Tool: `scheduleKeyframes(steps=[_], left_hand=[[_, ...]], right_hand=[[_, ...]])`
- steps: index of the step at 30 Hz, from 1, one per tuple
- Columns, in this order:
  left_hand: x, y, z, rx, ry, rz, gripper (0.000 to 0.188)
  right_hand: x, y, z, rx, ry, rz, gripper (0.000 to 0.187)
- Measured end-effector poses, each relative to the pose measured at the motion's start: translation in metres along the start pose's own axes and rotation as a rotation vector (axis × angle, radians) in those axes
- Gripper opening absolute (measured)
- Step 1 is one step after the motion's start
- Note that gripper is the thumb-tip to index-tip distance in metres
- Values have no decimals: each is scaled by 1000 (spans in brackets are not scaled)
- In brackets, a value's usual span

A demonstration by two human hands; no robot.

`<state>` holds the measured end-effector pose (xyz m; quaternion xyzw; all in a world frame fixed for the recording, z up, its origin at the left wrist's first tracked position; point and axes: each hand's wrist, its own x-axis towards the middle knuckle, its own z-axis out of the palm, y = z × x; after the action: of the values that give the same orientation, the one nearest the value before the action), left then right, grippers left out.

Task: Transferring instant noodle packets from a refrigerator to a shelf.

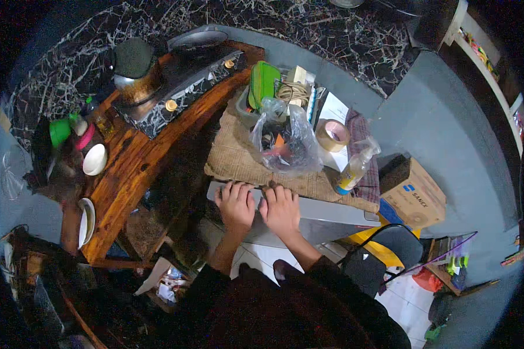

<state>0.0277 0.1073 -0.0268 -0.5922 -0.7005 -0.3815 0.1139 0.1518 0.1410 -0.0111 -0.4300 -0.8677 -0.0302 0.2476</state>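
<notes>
My left hand (236, 209) and my right hand (282, 212) lie side by side, palms down, on the front edge of a grey chest-like appliance (326, 213). Their fingers stretch forward over the edge, and neither hand holds anything. Just beyond the fingertips a brown corrugated mat (230, 154) covers the top. On it sit a clear plastic bag (294, 154) with dark and orange contents, a roll of brown tape (333, 136) and a clear spray bottle (355, 170). Further back are a green pouch (264, 84) and a coiled beige cable (293, 93).
To the left runs a wooden counter (151, 154) bearing a stove (183, 93), a dark-lidded pot (136, 75) and a white bowl (95, 159). A cardboard box (414, 200) stands at the right, near a black chair (399, 244).
</notes>
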Motion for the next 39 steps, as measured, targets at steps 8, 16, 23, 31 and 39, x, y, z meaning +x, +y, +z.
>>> scheduleKeyframes(steps=[8, 16, 23, 31, 39], left_hand=[[-7, 2, -10, 112, -36, 96, 19], [-94, 43, -73, 279, -103, 54, 27], [-171, 95, -140, -32, -705, 81, 43], [-225, 162, -137, -369, -1043, 248, 77], [-260, 206, -131, -662, -1199, 450, 68]], right_hand=[[-11, -10, -5, 56, 101, 65, 22], [-85, -37, -29, 233, 229, 24, 19], [-195, -46, -96, 294, 87, 72, 22], [-289, -48, -159, 202, 136, 603, 31], [-365, -53, -222, 136, 10, 893, 38]])
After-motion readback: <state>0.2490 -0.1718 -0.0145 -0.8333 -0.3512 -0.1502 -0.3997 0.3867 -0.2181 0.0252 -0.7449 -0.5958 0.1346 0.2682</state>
